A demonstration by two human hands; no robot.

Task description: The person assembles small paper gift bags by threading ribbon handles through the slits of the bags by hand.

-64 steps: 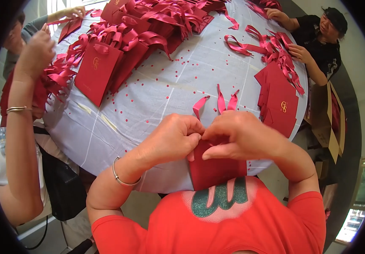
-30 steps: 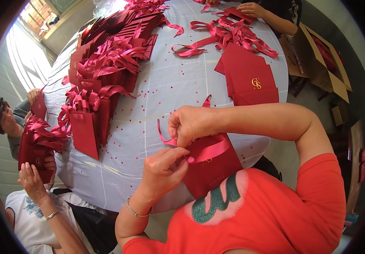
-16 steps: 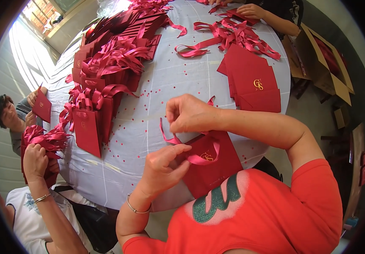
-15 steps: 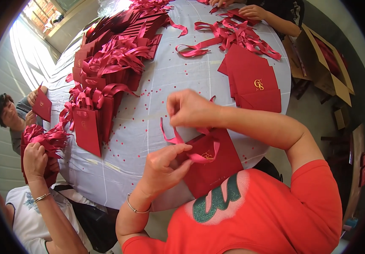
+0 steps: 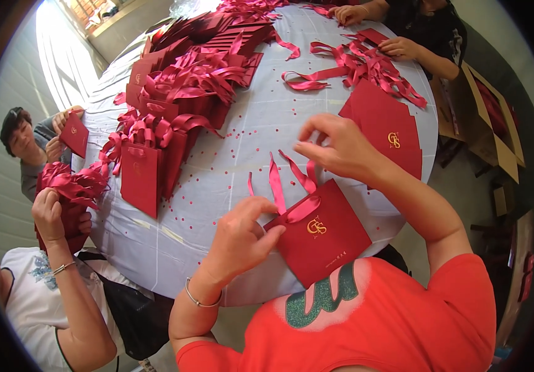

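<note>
A red paper gift bag (image 5: pixel 322 245) with a gold emblem lies flat in front of me, tilted to the right. My left hand (image 5: pixel 239 239) has its thumb over the bag's upper left corner, its index finger just beyond the top edge, gripping that corner. Pink ribbon (image 5: pixel 275 180) comes out of the bag's top; its loose ends point away across the tablecloth, and a strip crosses the front below the edge. Above the bag's far side hovers my right hand (image 5: pixel 335 146), fingers curled but apart, with no ribbon visible between them. A piece of ribbon shows just beneath it.
Rows of ribboned red bags (image 5: pixel 140 180) fill the table's left side. Flat red bags (image 5: pixel 388 127) lie at right, beyond them loose ribbons (image 5: pixel 372 68). Co-workers handle bags at left and far right. An open cardboard box (image 5: pixel 493 127) stands right of the table (image 5: pixel 236 155).
My right hand has moved right and let go of the ribbon it was pulling up. The ribbon loop has flattened against the bag, and the view has shifted slightly.
</note>
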